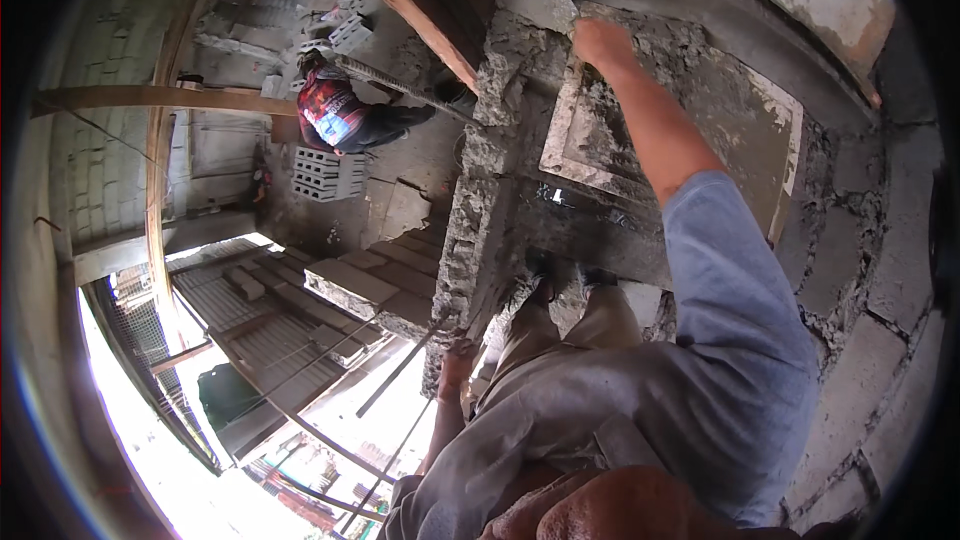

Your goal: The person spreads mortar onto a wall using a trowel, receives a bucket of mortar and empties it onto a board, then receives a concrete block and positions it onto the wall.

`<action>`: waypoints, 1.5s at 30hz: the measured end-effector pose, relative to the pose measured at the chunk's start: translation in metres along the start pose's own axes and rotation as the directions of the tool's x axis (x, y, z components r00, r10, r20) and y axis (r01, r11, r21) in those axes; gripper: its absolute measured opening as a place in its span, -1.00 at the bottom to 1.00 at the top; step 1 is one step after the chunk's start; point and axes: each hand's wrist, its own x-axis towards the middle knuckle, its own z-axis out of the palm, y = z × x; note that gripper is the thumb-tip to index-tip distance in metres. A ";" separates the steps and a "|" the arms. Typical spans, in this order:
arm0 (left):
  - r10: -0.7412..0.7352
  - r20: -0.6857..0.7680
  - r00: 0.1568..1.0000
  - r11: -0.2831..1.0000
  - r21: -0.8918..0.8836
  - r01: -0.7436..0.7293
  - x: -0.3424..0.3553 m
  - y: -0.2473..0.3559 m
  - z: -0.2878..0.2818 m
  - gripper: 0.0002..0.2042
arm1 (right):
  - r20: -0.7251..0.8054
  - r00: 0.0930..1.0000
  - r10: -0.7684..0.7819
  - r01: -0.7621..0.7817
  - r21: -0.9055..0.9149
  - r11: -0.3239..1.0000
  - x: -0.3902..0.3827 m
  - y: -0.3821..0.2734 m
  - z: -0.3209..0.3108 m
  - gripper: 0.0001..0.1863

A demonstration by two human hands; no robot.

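My right arm stretches forward over a grey board or tray with a pale rim (562, 130) that carries wet-looking mortar (740, 125). At its far corner my right hand (603, 43) is closed in a fist-like shape, right beside a light grey piece of concrete block (540, 8). What lies inside the fingers is hidden. Low on my left side, my left hand (457, 352) rests at the rough end of a hollow block wall (462, 240), near thin steel bars (395, 380). Its fingers are too dark and small to make out.
Further down on the left, a bent-over person (335, 110) works beside stacked hollow blocks (325, 175). Wooden beams (160, 180) cross the left side, and another beam (410, 10) slants ahead. Corrugated roofing (235, 300) lies below. A block wall (860, 370) rises on my right.
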 end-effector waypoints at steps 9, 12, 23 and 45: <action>-0.074 0.010 0.997 0.986 0.148 0.072 -0.024 -0.003 0.006 -0.59 | -0.026 0.998 0.053 -0.054 -0.038 0.998 -0.006 0.003 -0.044 -0.72; 0.006 0.127 0.992 0.984 0.176 -0.028 -0.031 -0.019 0.017 -0.57 | -0.071 0.997 0.026 -0.036 -0.141 0.989 0.007 0.044 -0.024 -0.73; -0.203 0.018 0.979 0.978 0.043 0.202 -0.038 -0.018 0.004 -0.57 | 0.336 0.939 0.077 -0.327 0.801 0.501 0.050 0.020 0.052 -0.85; 0.024 -0.019 1.000 0.992 0.128 -0.022 -0.046 -0.013 0.040 -0.62 | 0.321 0.894 0.313 -0.347 0.937 0.029 -0.270 -0.142 0.132 -0.78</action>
